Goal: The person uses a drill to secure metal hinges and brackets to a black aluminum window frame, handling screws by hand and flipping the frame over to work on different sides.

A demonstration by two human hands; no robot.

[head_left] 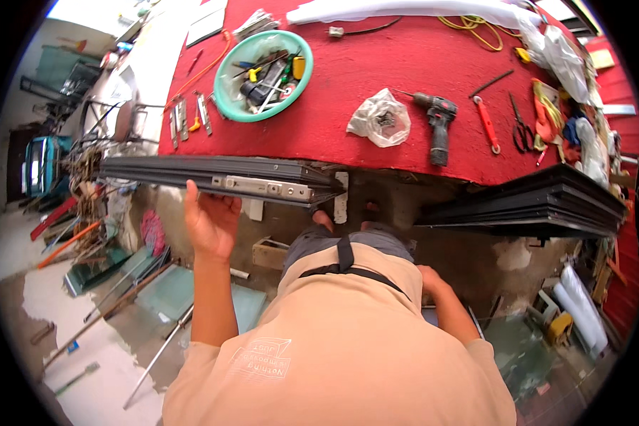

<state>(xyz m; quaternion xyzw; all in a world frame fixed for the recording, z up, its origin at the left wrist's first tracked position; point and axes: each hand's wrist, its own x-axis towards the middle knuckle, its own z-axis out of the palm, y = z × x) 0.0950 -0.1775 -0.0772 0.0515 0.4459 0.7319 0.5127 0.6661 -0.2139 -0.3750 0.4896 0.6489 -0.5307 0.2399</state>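
- I see the left hand (214, 226) against the near side of the dark frame (184, 170), palm up, thumb well apart from its half-curled fingers; they touch the frame's lower edge, but I cannot tell whether they grip it.
- The frame lies along the near edge of the red surface (376, 60), reaching past its near left corner; a silver plate (259, 187) sits on its near side.
- The right hand (431, 279) is low by the hip, partly behind the shirt (348, 326); I cannot tell how its fingers stand or whether they hold anything.
- A second stack (525, 206) of dark frames is at the near right corner.
- I see a bowl (221, 89) of tools toward the left edge.
- A drill (439, 124) lies by the near edge, right of a plastic bag (363, 126).
- Scissors (523, 135) lie toward the right edge.
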